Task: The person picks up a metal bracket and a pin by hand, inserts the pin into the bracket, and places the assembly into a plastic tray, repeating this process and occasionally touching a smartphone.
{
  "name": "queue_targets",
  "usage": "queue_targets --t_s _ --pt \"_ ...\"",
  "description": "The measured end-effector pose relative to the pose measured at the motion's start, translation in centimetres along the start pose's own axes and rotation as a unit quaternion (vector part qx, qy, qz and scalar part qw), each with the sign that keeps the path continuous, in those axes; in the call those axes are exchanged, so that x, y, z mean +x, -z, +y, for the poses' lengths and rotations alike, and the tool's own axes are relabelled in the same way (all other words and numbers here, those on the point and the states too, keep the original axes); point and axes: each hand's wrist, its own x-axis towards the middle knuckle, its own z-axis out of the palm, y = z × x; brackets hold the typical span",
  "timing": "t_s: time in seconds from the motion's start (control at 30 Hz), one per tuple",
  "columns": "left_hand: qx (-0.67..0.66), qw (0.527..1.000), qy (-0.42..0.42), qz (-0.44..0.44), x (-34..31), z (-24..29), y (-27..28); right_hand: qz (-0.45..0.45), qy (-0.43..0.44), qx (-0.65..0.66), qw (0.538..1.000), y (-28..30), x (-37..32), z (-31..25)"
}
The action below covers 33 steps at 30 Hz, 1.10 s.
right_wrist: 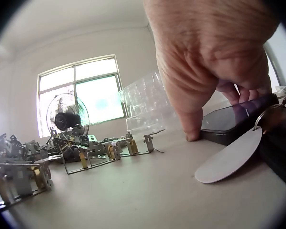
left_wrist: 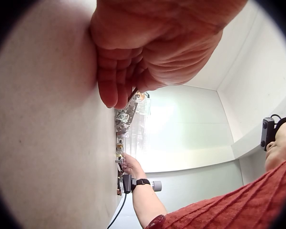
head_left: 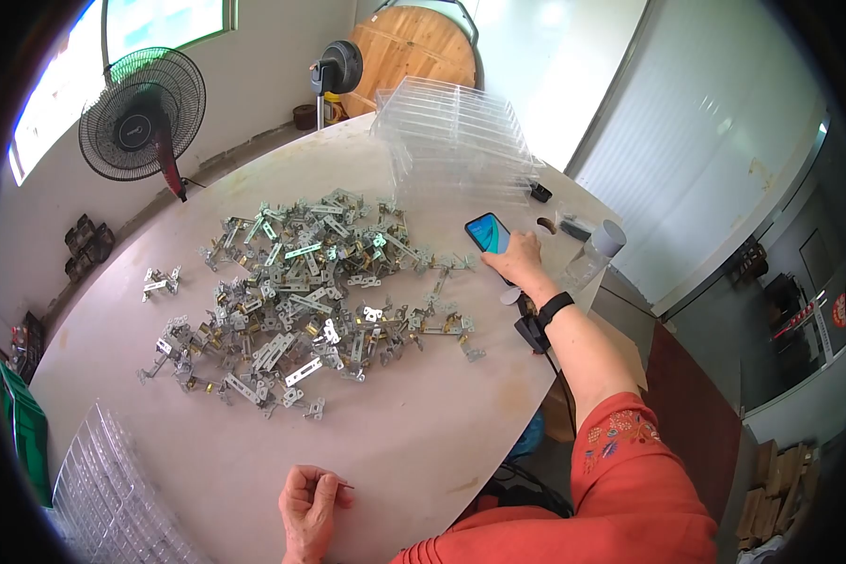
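My right hand [head_left: 522, 258] reaches over a smartphone [head_left: 487, 233] with a lit screen on the table. In the right wrist view the thumb [right_wrist: 193, 126] is at one side edge of the phone and the fingers [right_wrist: 245, 95] are at the other, gripping it across its width. Near the front edge of the table, my left hand [head_left: 308, 512] is curled with the thumb over the fingers. It pinches a thin dark stick-like piece [head_left: 347, 486], mostly hidden by the hand; I cannot tell its kind. A heap of metal brackets [head_left: 301, 291] with brass-coloured parts spreads left of the phone.
Stacked clear plastic trays [head_left: 456, 132] stand at the back; more trays [head_left: 113, 489] are at front left. A capped bottle [head_left: 594, 254] stands right of the phone. A white oval tag [right_wrist: 231, 157] on a ring lies beside the phone. A fan [head_left: 141, 117] stands beyond the table.
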Motion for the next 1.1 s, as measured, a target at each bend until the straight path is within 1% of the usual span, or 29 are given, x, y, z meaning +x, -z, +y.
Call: queue_targets --t_s 0.1,0.17,0.27,0.47,0.8,0.87,1.0,1.07,1.1 --pt "-0.002 1.0 0.0 0.0 0.0 0.0 0.0 0.01 0.012 -0.005 1.0 0.5 -0.5 -0.6" --pt "-0.001 1.0 0.0 0.0 0.0 -0.1 0.0 0.038 0.026 -0.012 0.999 0.5 -0.8 -0.8" --pt "0.009 1.0 0.0 0.006 0.0 0.0 0.0 0.046 0.035 -0.026 0.998 0.6 -1.1 -1.1" --pt "0.001 1.0 0.0 0.007 0.0 -0.2 0.0 0.048 0.039 -0.047 0.997 0.6 -1.2 -1.4" --pt "0.014 1.0 0.0 0.006 0.0 -0.1 0.0 0.042 0.038 -0.036 0.998 0.6 -1.2 -1.3" --pt "0.012 1.0 0.0 0.005 0.0 -0.3 0.1 0.053 0.043 -0.033 0.997 0.4 -1.1 -1.1" --pt "-0.003 1.0 0.009 0.007 0.1 -0.9 0.3 0.033 0.036 -0.037 0.998 0.3 0.0 -0.5" --pt "-0.004 1.0 0.008 0.008 0.1 -0.9 0.3 0.001 0.027 -0.047 0.999 0.2 0.6 -0.2" --pt "-0.001 1.0 0.008 0.007 0.1 -0.9 0.3 0.0 0.029 -0.046 0.999 0.1 0.8 0.0"
